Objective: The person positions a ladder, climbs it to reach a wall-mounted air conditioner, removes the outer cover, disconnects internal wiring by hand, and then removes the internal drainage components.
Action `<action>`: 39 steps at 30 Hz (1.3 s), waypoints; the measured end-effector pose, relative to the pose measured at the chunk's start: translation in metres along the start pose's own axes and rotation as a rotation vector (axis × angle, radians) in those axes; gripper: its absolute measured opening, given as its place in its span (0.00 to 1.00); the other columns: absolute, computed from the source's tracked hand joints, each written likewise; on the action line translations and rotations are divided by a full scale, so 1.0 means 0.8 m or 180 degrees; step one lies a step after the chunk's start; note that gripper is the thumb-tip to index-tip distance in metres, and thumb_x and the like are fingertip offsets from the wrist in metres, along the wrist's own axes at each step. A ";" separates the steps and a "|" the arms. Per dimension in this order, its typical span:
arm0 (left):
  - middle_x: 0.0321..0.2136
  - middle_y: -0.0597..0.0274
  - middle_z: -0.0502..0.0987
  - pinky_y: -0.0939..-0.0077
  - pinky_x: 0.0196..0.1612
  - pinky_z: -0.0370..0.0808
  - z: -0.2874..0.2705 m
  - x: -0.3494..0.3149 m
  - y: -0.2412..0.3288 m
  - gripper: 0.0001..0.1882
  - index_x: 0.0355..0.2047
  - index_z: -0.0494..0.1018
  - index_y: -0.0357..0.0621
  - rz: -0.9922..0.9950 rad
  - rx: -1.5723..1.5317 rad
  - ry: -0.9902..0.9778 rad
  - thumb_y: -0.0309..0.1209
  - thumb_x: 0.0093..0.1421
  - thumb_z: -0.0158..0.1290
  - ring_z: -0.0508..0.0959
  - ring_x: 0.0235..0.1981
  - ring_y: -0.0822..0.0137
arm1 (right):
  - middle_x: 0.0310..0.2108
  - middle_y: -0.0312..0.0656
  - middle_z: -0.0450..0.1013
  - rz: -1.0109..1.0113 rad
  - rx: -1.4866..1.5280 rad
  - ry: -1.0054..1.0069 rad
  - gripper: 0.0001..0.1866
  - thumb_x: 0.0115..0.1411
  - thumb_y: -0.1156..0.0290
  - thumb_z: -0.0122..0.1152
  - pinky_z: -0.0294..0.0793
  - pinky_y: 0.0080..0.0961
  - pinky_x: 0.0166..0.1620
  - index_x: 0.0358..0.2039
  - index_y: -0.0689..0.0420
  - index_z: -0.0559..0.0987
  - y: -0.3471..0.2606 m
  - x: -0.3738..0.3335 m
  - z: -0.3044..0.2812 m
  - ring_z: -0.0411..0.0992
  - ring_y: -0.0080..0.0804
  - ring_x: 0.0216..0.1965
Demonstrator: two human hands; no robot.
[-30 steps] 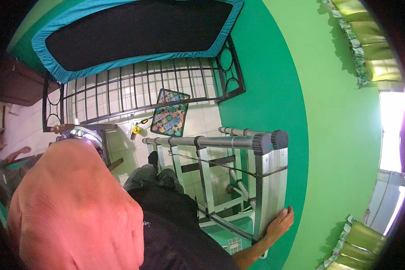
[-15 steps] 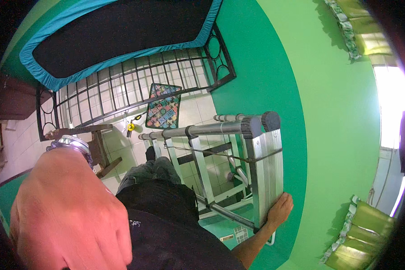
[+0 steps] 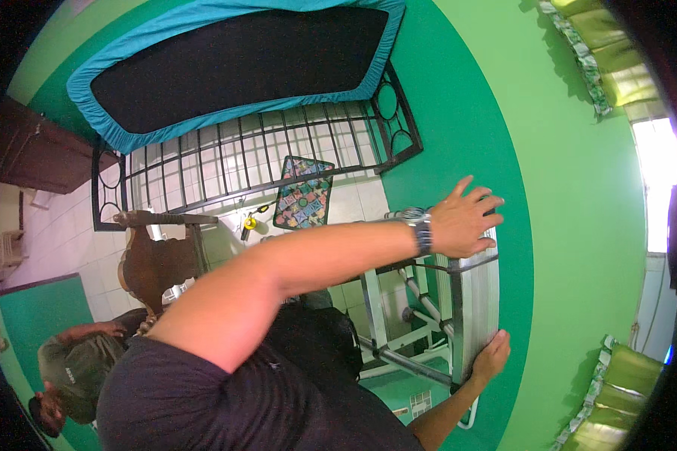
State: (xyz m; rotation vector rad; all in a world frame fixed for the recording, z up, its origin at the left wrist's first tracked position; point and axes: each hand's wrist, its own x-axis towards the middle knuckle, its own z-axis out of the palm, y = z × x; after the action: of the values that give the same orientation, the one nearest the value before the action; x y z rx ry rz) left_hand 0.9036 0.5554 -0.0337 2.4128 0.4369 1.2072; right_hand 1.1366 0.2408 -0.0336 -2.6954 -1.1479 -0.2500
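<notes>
Reaching farther than before, the left hand point(image 3: 462, 219) now touches the stepladder point(image 3: 470, 301).

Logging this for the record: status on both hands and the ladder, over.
Left hand flat on top of grey metal stepladder. Right hand flat on its side rail. Green wall right behind.

Pale tiled floor point(image 3: 365, 199) far below, seen between green walls. Directly on it: a dark metal bed frame point(image 3: 226, 161) carrying a black mattress with teal edging point(image 3: 233, 64), a patterned multicoloured mat point(image 3: 302, 203) just beside the frame, a small yellow object point(image 3: 250, 223) near the mat, a wooden chair point(image 3: 158, 259), a metal stepladder point(image 3: 436, 316).
</notes>
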 end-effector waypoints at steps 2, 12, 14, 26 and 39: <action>0.60 0.48 0.70 0.45 0.60 0.67 0.020 0.008 0.012 0.28 0.55 0.72 0.43 -0.0812 0.0355 -0.0202 0.48 0.60 0.56 0.74 0.55 0.46 | 0.42 0.58 0.74 0.0039 0.0106 0.0092 0.24 0.74 0.53 0.41 0.69 0.48 0.48 0.46 0.63 0.76 0.011 -0.006 -0.002 0.71 0.58 0.46; 0.55 0.28 0.71 0.52 0.47 0.78 0.006 0.015 0.005 0.42 0.70 0.56 0.40 -0.1372 0.0061 -0.1103 0.47 0.60 0.54 0.80 0.46 0.43 | 0.51 0.58 0.73 -0.0241 0.0434 -0.0709 0.26 0.74 0.56 0.41 0.65 0.47 0.56 0.54 0.66 0.74 0.019 -0.033 -0.050 0.69 0.58 0.51; 0.53 0.30 0.72 0.52 0.46 0.78 -0.001 0.016 0.003 0.42 0.70 0.56 0.41 -0.1405 -0.0021 -0.1143 0.47 0.60 0.54 0.80 0.45 0.43 | 0.53 0.60 0.71 -0.0302 0.0117 -0.0229 0.26 0.74 0.56 0.41 0.63 0.47 0.59 0.55 0.67 0.73 0.017 -0.055 -0.029 0.67 0.59 0.54; 0.42 0.36 0.77 0.49 0.47 0.76 -0.001 0.020 0.015 0.41 0.71 0.53 0.44 -0.1345 -0.0031 -0.1203 0.49 0.63 0.50 0.79 0.44 0.43 | 0.50 0.59 0.72 0.0058 0.0267 0.0028 0.24 0.73 0.57 0.43 0.64 0.47 0.57 0.53 0.68 0.74 0.019 -0.061 -0.026 0.67 0.57 0.53; 0.36 0.39 0.78 0.49 0.41 0.76 -0.003 0.031 0.021 0.41 0.71 0.55 0.45 -0.1196 0.0454 -0.1234 0.53 0.64 0.49 0.79 0.39 0.43 | 0.45 0.52 0.73 0.0192 0.0254 0.0122 0.25 0.75 0.56 0.40 0.67 0.44 0.53 0.49 0.66 0.75 0.012 -0.059 -0.029 0.67 0.51 0.48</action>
State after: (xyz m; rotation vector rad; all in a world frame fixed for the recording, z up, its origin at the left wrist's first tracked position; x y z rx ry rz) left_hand 0.9174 0.5523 -0.0075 2.4551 0.8259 0.5510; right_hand 1.1093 0.1961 -0.0232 -2.6389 -1.0414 -0.2399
